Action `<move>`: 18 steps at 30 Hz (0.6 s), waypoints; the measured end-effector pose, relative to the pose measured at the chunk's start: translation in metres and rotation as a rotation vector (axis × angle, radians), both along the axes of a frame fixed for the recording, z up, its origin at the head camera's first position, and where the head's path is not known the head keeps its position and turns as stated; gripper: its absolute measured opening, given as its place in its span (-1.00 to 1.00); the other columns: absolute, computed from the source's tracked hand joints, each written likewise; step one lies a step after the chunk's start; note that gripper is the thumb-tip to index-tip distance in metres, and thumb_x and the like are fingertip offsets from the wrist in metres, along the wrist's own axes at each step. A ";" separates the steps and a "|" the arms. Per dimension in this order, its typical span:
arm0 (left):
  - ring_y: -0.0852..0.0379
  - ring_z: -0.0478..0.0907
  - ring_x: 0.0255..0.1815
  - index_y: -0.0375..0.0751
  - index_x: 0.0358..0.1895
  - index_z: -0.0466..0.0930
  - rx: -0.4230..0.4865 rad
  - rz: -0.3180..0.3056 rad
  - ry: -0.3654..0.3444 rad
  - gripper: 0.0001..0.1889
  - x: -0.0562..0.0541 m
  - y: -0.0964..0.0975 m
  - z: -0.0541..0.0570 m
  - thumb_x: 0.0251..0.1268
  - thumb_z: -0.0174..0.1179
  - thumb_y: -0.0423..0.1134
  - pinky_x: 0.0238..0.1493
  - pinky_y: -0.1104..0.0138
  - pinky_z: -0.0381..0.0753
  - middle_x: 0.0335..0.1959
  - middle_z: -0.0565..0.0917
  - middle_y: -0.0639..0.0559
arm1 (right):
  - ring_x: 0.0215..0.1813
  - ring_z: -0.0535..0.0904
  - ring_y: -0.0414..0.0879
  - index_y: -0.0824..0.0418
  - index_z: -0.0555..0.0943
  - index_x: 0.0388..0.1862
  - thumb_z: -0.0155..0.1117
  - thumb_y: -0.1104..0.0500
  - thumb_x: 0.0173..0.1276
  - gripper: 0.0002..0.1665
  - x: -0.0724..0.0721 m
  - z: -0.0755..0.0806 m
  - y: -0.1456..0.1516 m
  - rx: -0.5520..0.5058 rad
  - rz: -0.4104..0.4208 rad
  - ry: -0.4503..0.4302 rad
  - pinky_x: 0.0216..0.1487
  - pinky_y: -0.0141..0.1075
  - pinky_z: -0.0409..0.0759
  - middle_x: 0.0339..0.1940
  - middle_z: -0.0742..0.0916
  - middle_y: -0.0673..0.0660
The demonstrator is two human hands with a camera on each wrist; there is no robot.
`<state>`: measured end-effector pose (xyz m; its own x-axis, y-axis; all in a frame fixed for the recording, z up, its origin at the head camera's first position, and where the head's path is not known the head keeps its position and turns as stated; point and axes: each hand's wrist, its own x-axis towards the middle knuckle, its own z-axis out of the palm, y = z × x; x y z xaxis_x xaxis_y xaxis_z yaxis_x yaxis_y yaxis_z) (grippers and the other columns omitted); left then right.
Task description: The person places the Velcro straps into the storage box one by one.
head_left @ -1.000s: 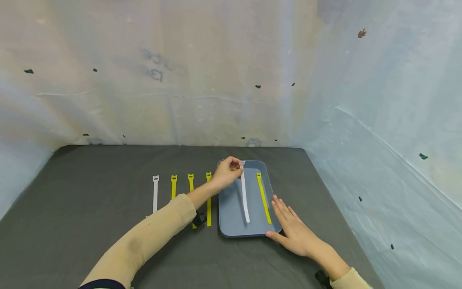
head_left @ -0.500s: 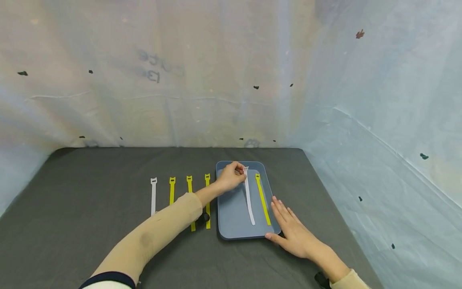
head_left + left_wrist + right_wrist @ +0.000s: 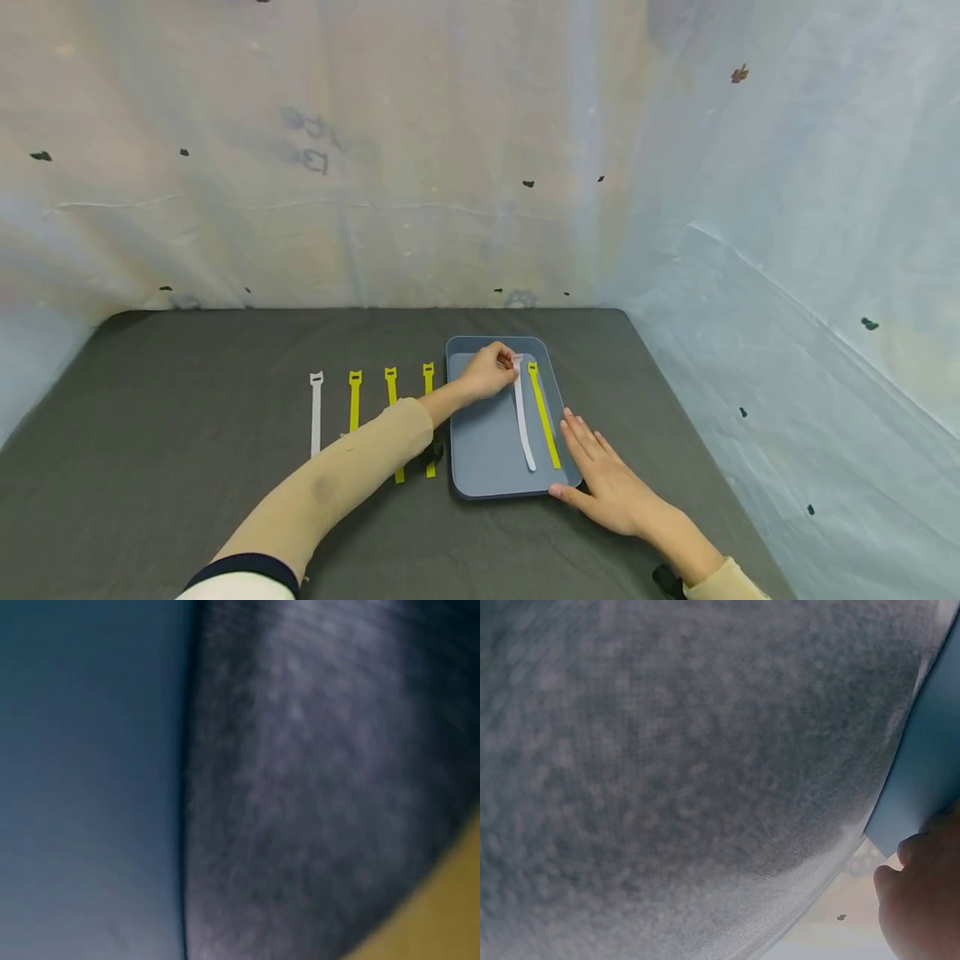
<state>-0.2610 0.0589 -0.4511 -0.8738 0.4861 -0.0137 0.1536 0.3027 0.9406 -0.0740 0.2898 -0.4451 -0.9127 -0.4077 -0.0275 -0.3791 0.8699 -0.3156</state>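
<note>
In the head view my left hand (image 3: 487, 372) reaches over a blue-grey tray (image 3: 480, 479) and pinches the slotted head of a white cable tie (image 3: 523, 425). Its tail hangs down along the tray floor, close to the left of a yellow cable tie (image 3: 543, 417) that lies in the tray. My right hand (image 3: 611, 492) rests with straight, spread fingers against the tray's lower right edge. The right wrist view shows part of this hand (image 3: 922, 892) beside the tray wall (image 3: 922, 772). The left wrist view holds only blurred tray surface, dark cloth and a yellow patch.
Left of the tray, a white cable tie (image 3: 316, 412) and several yellow ones, among them a yellow tie (image 3: 355, 400), lie in a row on the dark cloth (image 3: 187, 400), partly under my left sleeve (image 3: 337, 475). Plastic sheeting (image 3: 420, 150) hangs behind and to the right.
My left hand has moved right and slightly toward me with the white cable tie, bringing it nearer the yellow one in the tray. The right hand has stayed at the tray edge.
</note>
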 end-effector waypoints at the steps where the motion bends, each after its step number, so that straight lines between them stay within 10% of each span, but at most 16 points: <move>1: 0.08 0.69 -0.20 -0.35 0.13 0.51 -0.005 0.000 0.001 -0.74 -0.001 0.001 -0.002 0.49 0.23 -0.38 -0.22 0.33 0.63 -0.11 0.61 -0.11 | 0.73 -0.10 0.11 0.30 -0.04 0.72 0.10 -0.42 0.52 0.16 0.000 0.000 0.000 0.002 0.001 0.002 0.62 0.22 0.01 0.76 -0.03 0.15; 18: 0.15 0.57 -0.28 -0.36 0.07 0.54 -0.118 -0.011 0.065 -0.76 -0.014 0.016 -0.009 0.41 0.27 -0.41 -0.18 0.36 0.57 -0.19 0.61 -0.05 | 0.73 -0.08 0.12 0.30 -0.04 0.72 0.13 -0.40 0.52 0.16 -0.002 0.001 0.000 0.007 -0.001 0.012 0.61 0.23 0.03 0.76 -0.02 0.15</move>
<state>-0.2753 0.0750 -0.4598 -0.8693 0.4941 -0.0150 0.2169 0.4084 0.8867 -0.0759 0.2901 -0.4442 -0.9136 -0.4062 -0.0197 -0.3814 0.8726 -0.3051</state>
